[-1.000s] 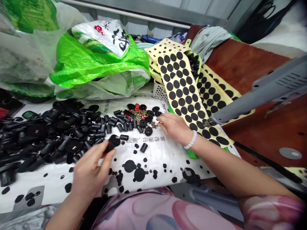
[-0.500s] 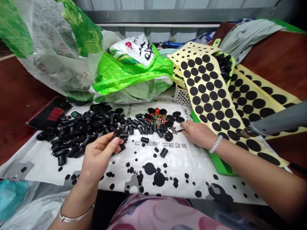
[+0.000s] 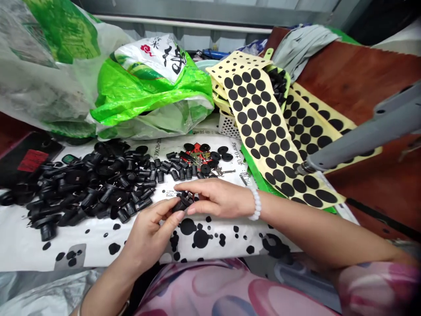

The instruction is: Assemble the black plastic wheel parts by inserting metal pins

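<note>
My left hand (image 3: 148, 232) pinches a small black plastic part (image 3: 183, 202) between thumb and fingers, low over the front of the white sheet. From the other side my right hand (image 3: 222, 197) closes its thumb and index finger around the same part, so most of it is covered. Whether a small metal piece is also between the right fingers is hidden. A heap of black plastic parts (image 3: 98, 180) lies to the left of my hands. Just beyond them are short black cylinders (image 3: 174, 174), black discs (image 3: 215, 156) and thin metal pieces (image 3: 226, 171).
Green and white plastic bags (image 3: 151, 96) stand at the back. Sheets of black round stickers (image 3: 259, 118) lean over a basket (image 3: 229, 125) on the right, with a grey metal arm (image 3: 355, 145) across them. Black sticker dots (image 3: 200, 238) dot the white sheet (image 3: 19, 245) in front.
My right hand has come from the metal pieces toward the left hand, and both now meet at the black part. The view has shifted to the right.
</note>
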A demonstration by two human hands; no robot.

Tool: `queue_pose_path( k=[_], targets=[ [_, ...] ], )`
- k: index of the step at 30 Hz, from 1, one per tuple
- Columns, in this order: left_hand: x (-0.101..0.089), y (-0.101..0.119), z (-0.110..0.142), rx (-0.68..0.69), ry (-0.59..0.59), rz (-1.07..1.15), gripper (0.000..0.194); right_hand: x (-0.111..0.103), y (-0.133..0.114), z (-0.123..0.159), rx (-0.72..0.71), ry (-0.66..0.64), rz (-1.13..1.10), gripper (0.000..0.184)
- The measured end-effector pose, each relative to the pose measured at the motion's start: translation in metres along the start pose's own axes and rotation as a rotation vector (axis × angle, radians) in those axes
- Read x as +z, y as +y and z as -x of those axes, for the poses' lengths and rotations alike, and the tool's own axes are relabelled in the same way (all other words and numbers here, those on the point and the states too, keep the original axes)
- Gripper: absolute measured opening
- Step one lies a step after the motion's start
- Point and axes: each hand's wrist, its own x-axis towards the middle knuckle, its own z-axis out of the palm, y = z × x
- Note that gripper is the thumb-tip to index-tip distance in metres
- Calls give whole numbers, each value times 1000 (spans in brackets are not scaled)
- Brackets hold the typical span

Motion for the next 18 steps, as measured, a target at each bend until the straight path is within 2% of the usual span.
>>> queue_pose_path(
  k=[3,5,8,10,12,15,18],
  targets=[
    [0,2,4,56,-48,-36,20,12,7,3,-111,5,109,34],
    [-1,4,5,3,-105,15,19,21,10,9,-177,60,213,36],
    [0,7,5,-109,-252,118,21,31,10,18,-254,125,345,42],
    [3,8,6,-77,-288,67,22,34,8,21,-233,104,383,42],
    [7,6,7,66,-214,-110,20,35,6,23,-157,69,319,35],
    [15,-2,9,337,-4,-413,20,34,2,23,6,87,61,18],
    [19,-10,10,484,100,-564,23,37,-2,22,207,68,-232,8]
  ],
)
